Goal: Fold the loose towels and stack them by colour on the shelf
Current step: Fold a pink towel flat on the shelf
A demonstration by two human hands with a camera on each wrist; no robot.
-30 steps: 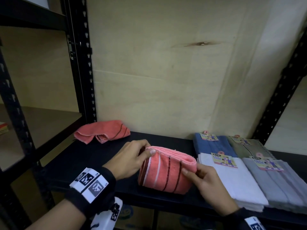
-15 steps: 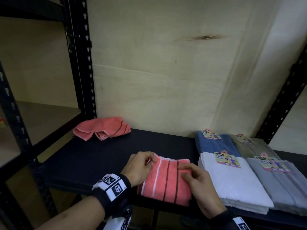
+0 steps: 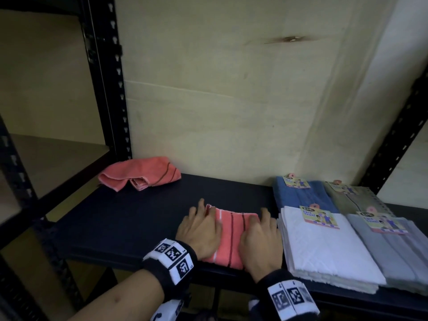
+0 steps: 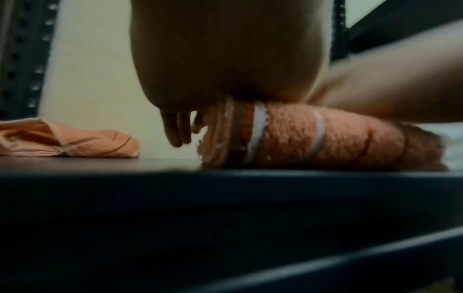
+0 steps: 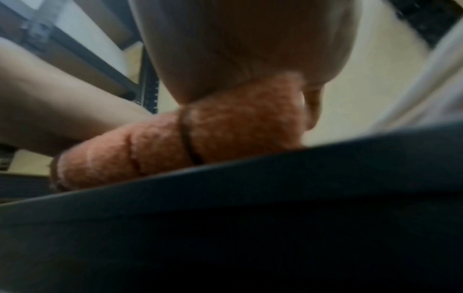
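A folded coral towel (image 3: 231,235) with dark and white stripes lies flat on the black shelf (image 3: 129,218), near its front edge. My left hand (image 3: 199,225) presses its left side with straight fingers. My right hand (image 3: 259,237) lies flat on its right side. From the left wrist view the folded coral towel (image 4: 325,138) shows its layered edge under my left hand (image 4: 225,59). The right wrist view is blurred and shows the coral towel (image 5: 190,138) under my right hand (image 5: 250,43). A second, loose coral towel (image 3: 139,176) lies crumpled at the back left of the shelf.
Right of the folded towel stand labelled stacks: white (image 3: 324,246) and grey (image 3: 398,251) in front, blue (image 3: 301,195) and olive (image 3: 356,198) behind. Black perforated uprights (image 3: 108,77) frame the bay; a pale board forms the back wall. A neighbouring wooden shelf (image 3: 58,163) lies left.
The raised, bulging towel has been laid down and flattened on the shelf. Both hands went from pinching its edges to pressing flat on top, and the towel sits closer to the white stack.
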